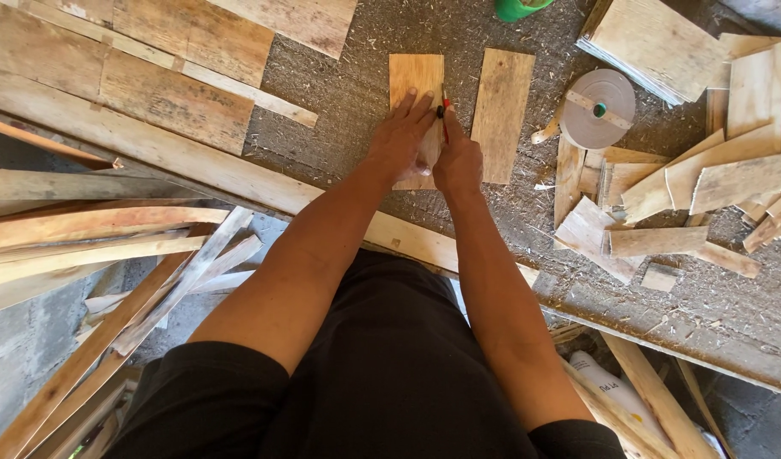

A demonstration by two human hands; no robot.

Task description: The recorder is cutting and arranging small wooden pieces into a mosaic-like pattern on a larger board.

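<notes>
Looking down from the head camera at a sawdust-strewn workbench (356,93); both hands meet at upper centre of the frame on a small plywood piece (415,76).

- Left hand (399,140): laid flat on the plywood piece, fingers spread and pressing down, fingertips reaching toward its upper half.
- Right hand (457,161): closed around a red-and-black pencil (445,115), pinching it near the tip; the pencil stands roughly upright in the frame, its point against the right edge of the plywood piece; exact finger placement hidden by the back of the hand.
- The plywood piece: pale rectangle, long side running up the frame, lying flat on the bench, lower part covered by the two hands.
- Second board (502,115): similar rectangle, slightly darker, just right of the first, lying parallel, a narrow strip of bench between them.
- Grey tape roll (596,109): right of the second board, lying flat, a thin wood strip across its top.
- Scrap offcuts (688,191): heap at right of the frame, many overlapping pieces; a stack of plywood sheets (654,42) at upper right.
- Green container (516,8): top edge of frame, only its bottom showing.
- Large weathered panel (152,76): upper left, resting on the bench.
- Long timber slats (93,234): left of the frame, below the bench edge, piled at angles.
- Person's dark clothing fills lower centre.
</notes>
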